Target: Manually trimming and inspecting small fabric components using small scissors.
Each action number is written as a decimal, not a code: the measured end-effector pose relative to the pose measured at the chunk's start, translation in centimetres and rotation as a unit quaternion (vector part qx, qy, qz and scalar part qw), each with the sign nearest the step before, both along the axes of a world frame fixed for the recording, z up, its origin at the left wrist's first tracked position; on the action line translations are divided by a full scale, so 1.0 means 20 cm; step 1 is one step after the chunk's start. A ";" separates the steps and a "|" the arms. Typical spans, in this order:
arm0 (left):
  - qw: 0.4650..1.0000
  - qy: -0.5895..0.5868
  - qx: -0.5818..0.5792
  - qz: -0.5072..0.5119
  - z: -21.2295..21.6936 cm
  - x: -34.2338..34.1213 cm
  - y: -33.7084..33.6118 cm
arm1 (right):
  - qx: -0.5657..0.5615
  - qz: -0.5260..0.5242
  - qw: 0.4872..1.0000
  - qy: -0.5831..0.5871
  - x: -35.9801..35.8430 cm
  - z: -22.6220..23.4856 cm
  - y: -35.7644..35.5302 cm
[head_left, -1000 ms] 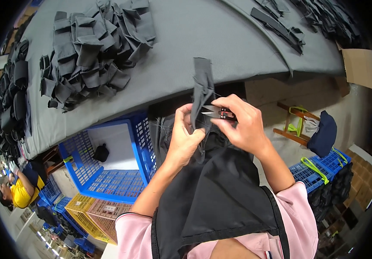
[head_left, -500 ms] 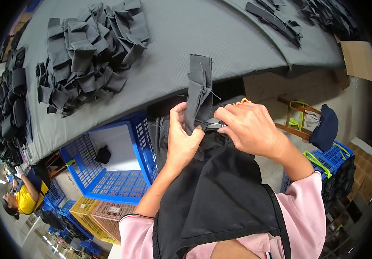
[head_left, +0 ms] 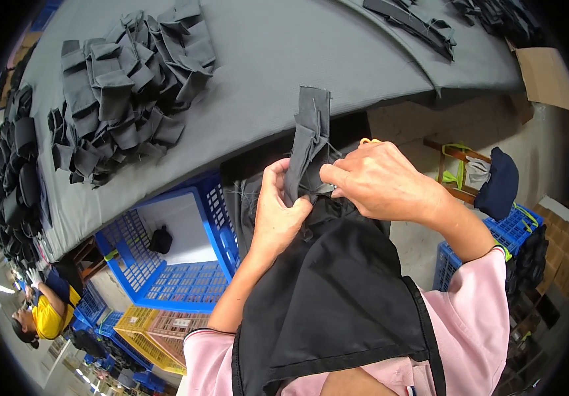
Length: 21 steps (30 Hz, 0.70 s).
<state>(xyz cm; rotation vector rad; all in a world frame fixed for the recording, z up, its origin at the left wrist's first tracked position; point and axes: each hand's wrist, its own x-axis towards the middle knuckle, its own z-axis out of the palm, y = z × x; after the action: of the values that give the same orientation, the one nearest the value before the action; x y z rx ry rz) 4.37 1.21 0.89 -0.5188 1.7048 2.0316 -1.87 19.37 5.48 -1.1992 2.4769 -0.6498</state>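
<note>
My left hand (head_left: 274,214) pinches the lower end of a folded dark grey fabric strip (head_left: 311,125), thumb in front and fingers behind. The strip stands up from the hand, with loose threads along its edge. My right hand (head_left: 387,181) is closed around small scissors with orange handles (head_left: 369,140). Most of the scissors is hidden by the fingers; a bit of blade shows close to the strip's right side. Both hands are above the black apron (head_left: 337,284) on my lap, just short of the table edge.
A grey-covered table (head_left: 264,66) spans the far side, holding a pile of grey fabric strips (head_left: 119,86) and more strips (head_left: 416,26) at right. A blue crate (head_left: 185,300) stands lower left, a wooden stool (head_left: 456,188) at right. A person in yellow (head_left: 50,317) is far left.
My right hand has shifted slightly and turned, so less of the scissor blades and handles shows. The strip's top leans a little farther right. The left hand keeps its pinch.
</note>
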 end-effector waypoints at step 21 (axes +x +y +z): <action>0.974 0.009 0.216 0.074 -0.04 -0.02 -0.08 | -0.438 -0.391 0.715 -0.380 0.24 -0.22 -0.22</action>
<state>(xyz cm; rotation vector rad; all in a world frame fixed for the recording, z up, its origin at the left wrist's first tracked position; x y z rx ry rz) 3.98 -0.30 0.08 -0.4909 1.2045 2.4272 2.89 14.96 1.04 0.1617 1.7733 -2.1648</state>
